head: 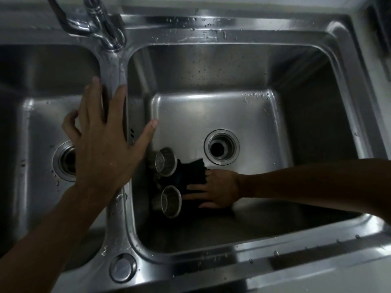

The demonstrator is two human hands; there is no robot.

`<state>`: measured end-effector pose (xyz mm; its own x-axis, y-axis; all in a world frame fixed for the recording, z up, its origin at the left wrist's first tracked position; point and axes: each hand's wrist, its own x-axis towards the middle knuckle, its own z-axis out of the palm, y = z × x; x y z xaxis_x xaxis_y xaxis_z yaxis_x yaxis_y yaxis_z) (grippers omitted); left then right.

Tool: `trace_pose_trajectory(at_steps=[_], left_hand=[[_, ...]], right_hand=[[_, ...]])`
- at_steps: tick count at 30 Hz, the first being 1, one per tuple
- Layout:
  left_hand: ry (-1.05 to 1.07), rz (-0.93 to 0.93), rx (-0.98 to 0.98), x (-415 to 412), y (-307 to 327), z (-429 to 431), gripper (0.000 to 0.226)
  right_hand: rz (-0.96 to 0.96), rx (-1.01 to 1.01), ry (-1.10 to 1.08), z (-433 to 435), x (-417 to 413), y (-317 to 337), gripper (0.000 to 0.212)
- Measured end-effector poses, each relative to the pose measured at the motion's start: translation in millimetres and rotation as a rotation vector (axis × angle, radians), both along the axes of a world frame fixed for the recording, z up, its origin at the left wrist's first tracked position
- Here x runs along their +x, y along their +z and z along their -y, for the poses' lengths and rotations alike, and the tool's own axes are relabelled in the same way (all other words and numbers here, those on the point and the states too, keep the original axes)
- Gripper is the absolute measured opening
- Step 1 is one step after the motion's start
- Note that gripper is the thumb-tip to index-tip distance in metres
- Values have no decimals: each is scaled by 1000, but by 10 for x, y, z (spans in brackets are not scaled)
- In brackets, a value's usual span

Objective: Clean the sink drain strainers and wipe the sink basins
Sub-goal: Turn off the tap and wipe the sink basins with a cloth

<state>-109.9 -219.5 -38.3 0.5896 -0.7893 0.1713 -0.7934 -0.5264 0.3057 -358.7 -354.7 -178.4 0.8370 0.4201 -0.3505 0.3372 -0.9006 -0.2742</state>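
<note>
Double-bowl stainless steel sink [232, 24], rim beaded with water droplets, seen from above. Right basin [211, 115]: deep, square-cornered, floor bare around a round open drain hole [221, 147] with a bright metal collar, no strainer seated in it. Against this basin's left wall, two small cylindrical metal mesh drain strainers lie on their sides, mouths tilted up: upper strainer [165, 161] and lower strainer [171, 201], one just nearer the camera than the other, apart from each other. A dark, crumpled cleaning cloth [193, 172] lies on the basin floor just beside both strainers, between them and the drain hole; whether it touches them cannot be told in the shadow. Right hand [213, 190]: reaching in from the right, palm down, fingers spread flat and pressing on the cloth, not clenched around it. Left hand [101, 140]: open, fingers splayed, grasping nothing, held over the divider ridge [120, 66] between the bowls, thumb extending over the right basin. Left basin [38, 127]: partly covered by the left hand and forearm, its round drain opening [64, 160] visible with a metal collar. Chrome tap [101, 24] stands at the back above the divider. Round metal cap [122, 268] sits on the front rim at the divider's near end.
</note>
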Motion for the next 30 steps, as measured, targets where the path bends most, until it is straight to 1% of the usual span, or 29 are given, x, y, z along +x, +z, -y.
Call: trace_pose_trajectory(at_steps=[2,6,10,13,18,20,25,30], left_hand=[[-5,2,2,-6,6,2,82],[-10,-7,-6,-7,1,-6,81],[-7,-11,1,-8,4,-11,81],[-2,-7,23,-14,24,-11,80],[13,-24,44,-27,57,-3,80],[16,-26,45,-31,58,0,80],[16,-30,29,-15,19,-8,78],[3,1,24,40,-53,-17,78]], right_hand=[[39,-22,-24,-67,114,-18,59],[145,-33,10,-26,163,-43,60],[224,36,11,82,201,-99,57],[206,12,-22,200,244,-112,57],[321,-104,-133,538,300,-112,54],[321,-149,-192,655,331,-135,55],[238,-175,-289,884,434,-197,57],[275,-230,-440,1143,545,-163,58]])
